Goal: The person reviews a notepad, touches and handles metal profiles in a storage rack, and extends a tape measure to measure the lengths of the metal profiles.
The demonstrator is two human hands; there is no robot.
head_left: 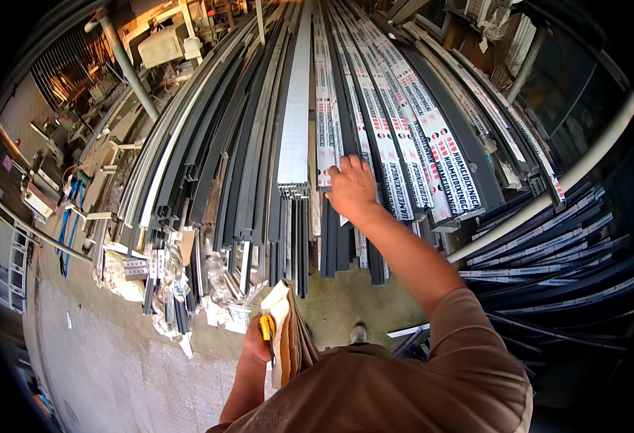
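Long metal profiles stretch away from me side by side on a rack. My right hand (353, 189) reaches forward, palm down, with its fingers bent around the near end of a dark profile covered in printed white film (323, 137). Just left of it lies a pale, silvery profile bundle (294, 137) with its hollow ends toward me. Low at my left side, my left hand (258, 345) is closed on a yellow-handled tool (266, 327), seemingly a utility knife. Against that hand and my body rests a folded bundle of brown paper or card (285, 339).
Dark profiles (237, 159) with uneven ends lie to the left, crumpled clear plastic (227, 307) hanging below them. A pale pipe rail (570, 184) runs along the right, above more stacked dark profiles (555, 267). A slanted post (126, 61) stands at far left, near a ladder (15, 267).
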